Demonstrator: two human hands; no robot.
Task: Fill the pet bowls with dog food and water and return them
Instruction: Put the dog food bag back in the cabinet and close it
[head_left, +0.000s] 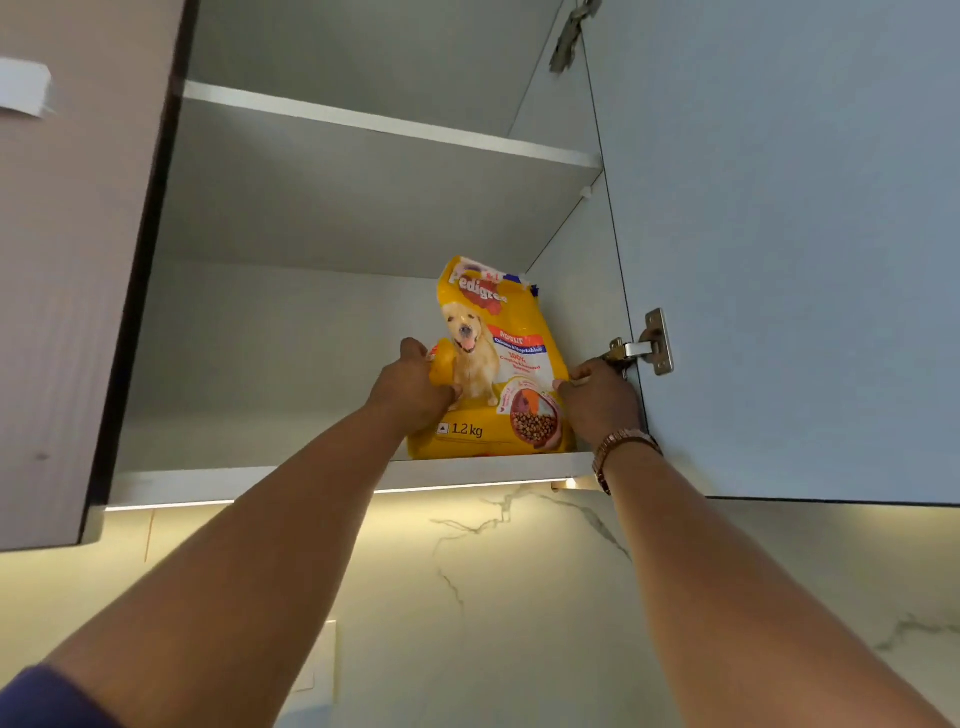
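A yellow bag of dog food (493, 358), marked 1.2 kg with a dog pictured on it, stands upright on the bottom shelf (260, 480) of an open wall cabinet, near the right side wall. My left hand (415, 389) grips the bag's left edge. My right hand (600, 402), with a watch on the wrist, holds the bag's right edge close to the door hinge. Both arms reach up from below. No pet bowls are in view.
The cabinet door (779, 260) hangs open on the right, its hinge (644, 348) just beside my right hand. An upper shelf (389, 124) sits above the bag. A closed brown door (67, 260) is at left. Lit marble backsplash (493, 597) lies below.
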